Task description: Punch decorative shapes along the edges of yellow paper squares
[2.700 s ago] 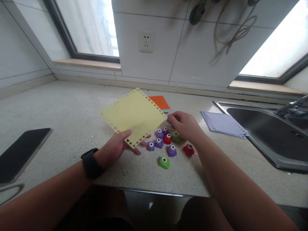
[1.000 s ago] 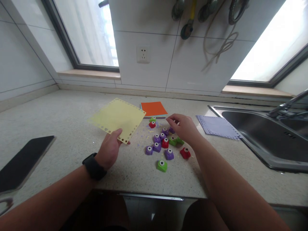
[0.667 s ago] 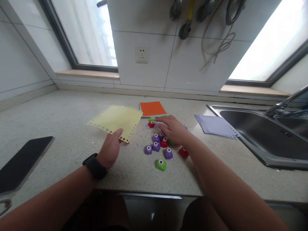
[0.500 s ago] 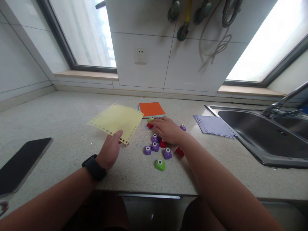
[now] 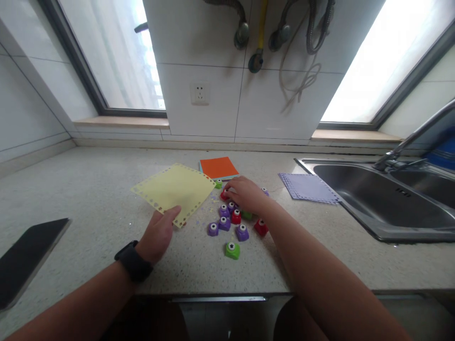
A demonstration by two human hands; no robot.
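As the left hand (image 5: 158, 234) pinched one corner of the yellow sheet (image 5: 176, 189), the sheet risked creasing. The right hand (image 5: 245, 194) covered a red punch (image 5: 224, 194), grip unclear; the punches (image 5: 234, 222) beside it could have scattered.

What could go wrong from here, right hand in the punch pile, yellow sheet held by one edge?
1. The right hand reaches past the packed purple punches to a red punch; the wrist could knock them aside.
2. The left hand has its grip on only one edge of the yellow sheet; it may sag or crease.
3. The green punch lies nearest the front edge of the counter; the forearm might sweep it off.
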